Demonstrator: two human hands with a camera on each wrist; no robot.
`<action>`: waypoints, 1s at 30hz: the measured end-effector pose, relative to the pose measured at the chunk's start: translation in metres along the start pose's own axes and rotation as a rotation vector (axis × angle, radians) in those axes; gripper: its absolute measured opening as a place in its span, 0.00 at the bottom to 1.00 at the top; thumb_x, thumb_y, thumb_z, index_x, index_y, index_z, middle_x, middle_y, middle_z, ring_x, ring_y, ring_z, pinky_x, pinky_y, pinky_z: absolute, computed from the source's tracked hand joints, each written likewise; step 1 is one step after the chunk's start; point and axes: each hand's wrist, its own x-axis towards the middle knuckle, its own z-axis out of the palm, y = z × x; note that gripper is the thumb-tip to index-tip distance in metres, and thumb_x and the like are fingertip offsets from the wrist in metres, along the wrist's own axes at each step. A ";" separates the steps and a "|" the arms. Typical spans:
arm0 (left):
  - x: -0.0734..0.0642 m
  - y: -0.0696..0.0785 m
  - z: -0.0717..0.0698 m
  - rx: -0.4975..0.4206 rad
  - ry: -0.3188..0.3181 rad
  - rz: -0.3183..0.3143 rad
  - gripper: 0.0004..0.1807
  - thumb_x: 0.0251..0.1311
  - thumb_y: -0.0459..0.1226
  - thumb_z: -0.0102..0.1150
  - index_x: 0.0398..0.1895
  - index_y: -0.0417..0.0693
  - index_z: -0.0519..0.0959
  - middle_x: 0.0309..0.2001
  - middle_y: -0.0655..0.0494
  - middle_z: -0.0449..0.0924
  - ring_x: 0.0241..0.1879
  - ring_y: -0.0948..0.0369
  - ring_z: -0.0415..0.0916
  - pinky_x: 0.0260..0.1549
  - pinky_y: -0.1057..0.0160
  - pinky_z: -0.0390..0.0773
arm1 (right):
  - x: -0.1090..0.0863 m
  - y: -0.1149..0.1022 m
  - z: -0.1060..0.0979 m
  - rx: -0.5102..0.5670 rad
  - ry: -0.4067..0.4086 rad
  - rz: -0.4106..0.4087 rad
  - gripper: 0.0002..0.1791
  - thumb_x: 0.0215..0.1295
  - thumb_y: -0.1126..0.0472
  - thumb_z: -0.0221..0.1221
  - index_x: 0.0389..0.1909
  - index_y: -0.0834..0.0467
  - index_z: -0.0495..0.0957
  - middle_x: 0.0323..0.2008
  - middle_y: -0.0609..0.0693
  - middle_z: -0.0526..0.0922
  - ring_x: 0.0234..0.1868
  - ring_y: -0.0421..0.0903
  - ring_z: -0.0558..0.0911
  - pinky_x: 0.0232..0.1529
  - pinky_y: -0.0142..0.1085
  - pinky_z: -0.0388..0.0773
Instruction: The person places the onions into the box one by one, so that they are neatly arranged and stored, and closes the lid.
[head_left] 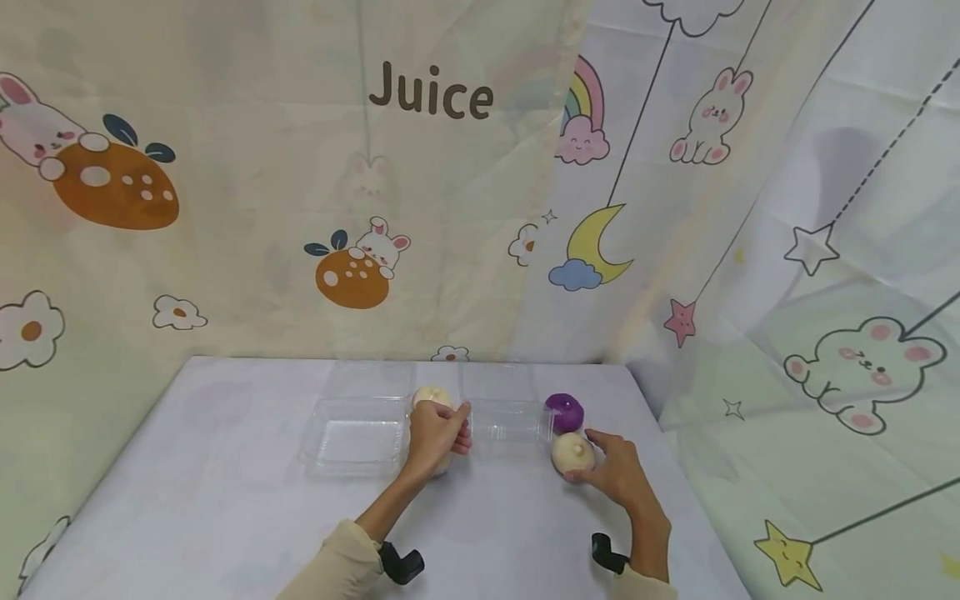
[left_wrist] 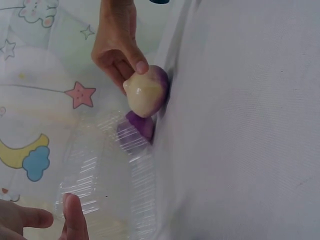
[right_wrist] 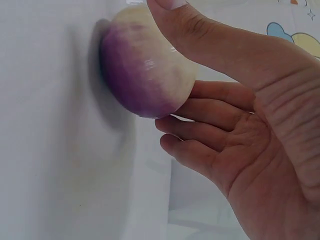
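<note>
In the head view my right hand holds a white-and-purple turnip by its side, thumb and fingers around it, low over the table. The right wrist view shows the turnip's purple underside close to the white surface. Just behind it sits a round purple vegetable. My left hand is between two clear plastic boxes, thumb and fingers apart with nothing between them in the left wrist view. A pale turnip shows behind that hand; another pale round piece is mostly hidden below it.
The left clear box and the right clear box stand with lids raised toward the back of the white table. A printed cloth curtain hangs behind the table and along its right side.
</note>
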 end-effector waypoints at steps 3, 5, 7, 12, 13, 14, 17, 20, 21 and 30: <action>0.000 -0.001 0.001 -0.005 0.003 -0.005 0.19 0.74 0.40 0.67 0.29 0.31 0.85 0.19 0.50 0.85 0.13 0.62 0.83 0.17 0.60 0.88 | -0.002 0.003 0.003 0.008 -0.006 0.010 0.53 0.47 0.48 0.86 0.69 0.73 0.77 0.65 0.71 0.84 0.69 0.73 0.80 0.71 0.70 0.76; 0.001 -0.002 0.003 -0.020 0.005 -0.013 0.19 0.74 0.39 0.67 0.29 0.31 0.85 0.19 0.50 0.85 0.13 0.63 0.83 0.17 0.60 0.88 | -0.003 0.005 0.006 0.016 -0.012 0.020 0.54 0.48 0.48 0.86 0.70 0.73 0.76 0.66 0.70 0.83 0.70 0.73 0.79 0.71 0.70 0.76; 0.001 -0.002 0.004 -0.039 0.005 -0.014 0.19 0.74 0.39 0.67 0.29 0.30 0.85 0.19 0.50 0.85 0.14 0.63 0.83 0.18 0.59 0.89 | -0.004 0.006 0.007 0.026 -0.009 0.021 0.54 0.48 0.47 0.86 0.71 0.72 0.76 0.66 0.70 0.83 0.71 0.73 0.79 0.71 0.70 0.76; 0.001 -0.002 0.005 -0.056 0.004 -0.008 0.17 0.74 0.38 0.67 0.32 0.29 0.85 0.21 0.49 0.85 0.15 0.63 0.83 0.19 0.61 0.89 | -0.004 0.009 0.011 0.039 0.019 0.003 0.54 0.48 0.47 0.86 0.71 0.72 0.76 0.66 0.71 0.83 0.70 0.73 0.80 0.70 0.70 0.77; 0.001 -0.002 0.005 -0.057 0.004 -0.013 0.17 0.74 0.38 0.68 0.32 0.29 0.85 0.21 0.49 0.86 0.15 0.63 0.83 0.19 0.62 0.89 | -0.004 0.009 0.011 0.043 0.022 0.003 0.54 0.49 0.47 0.86 0.71 0.72 0.75 0.67 0.71 0.83 0.70 0.73 0.80 0.70 0.70 0.77; 0.001 -0.002 0.005 -0.062 0.003 -0.018 0.17 0.74 0.38 0.68 0.33 0.29 0.85 0.21 0.48 0.86 0.15 0.63 0.83 0.19 0.62 0.89 | -0.005 0.010 0.012 0.045 0.025 0.002 0.54 0.49 0.47 0.86 0.72 0.72 0.75 0.67 0.71 0.83 0.70 0.73 0.80 0.70 0.69 0.77; 0.001 -0.003 0.006 -0.080 0.002 -0.039 0.16 0.73 0.36 0.68 0.33 0.28 0.86 0.21 0.48 0.86 0.15 0.63 0.83 0.19 0.62 0.89 | -0.006 0.012 0.014 0.052 0.028 0.008 0.54 0.51 0.46 0.85 0.72 0.72 0.74 0.68 0.70 0.82 0.70 0.72 0.80 0.70 0.68 0.78; 0.001 -0.004 0.007 -0.090 0.001 -0.043 0.15 0.72 0.35 0.68 0.33 0.28 0.86 0.21 0.48 0.86 0.15 0.63 0.83 0.19 0.61 0.89 | -0.007 0.015 0.016 0.068 0.035 0.020 0.54 0.51 0.46 0.85 0.73 0.71 0.74 0.68 0.69 0.82 0.71 0.71 0.80 0.70 0.68 0.78; 0.001 -0.004 0.007 -0.091 0.000 -0.040 0.14 0.72 0.35 0.68 0.33 0.28 0.86 0.21 0.48 0.86 0.15 0.63 0.84 0.19 0.61 0.89 | -0.007 0.015 0.016 0.068 0.038 0.020 0.54 0.51 0.47 0.85 0.73 0.71 0.74 0.68 0.69 0.82 0.70 0.71 0.80 0.70 0.67 0.79; -0.008 -0.005 0.006 -0.059 -0.017 -0.027 0.12 0.72 0.33 0.66 0.34 0.29 0.85 0.22 0.48 0.87 0.17 0.63 0.85 0.22 0.61 0.91 | -0.007 0.017 0.019 0.074 0.048 0.018 0.52 0.52 0.49 0.85 0.73 0.71 0.74 0.67 0.69 0.83 0.69 0.70 0.82 0.70 0.65 0.80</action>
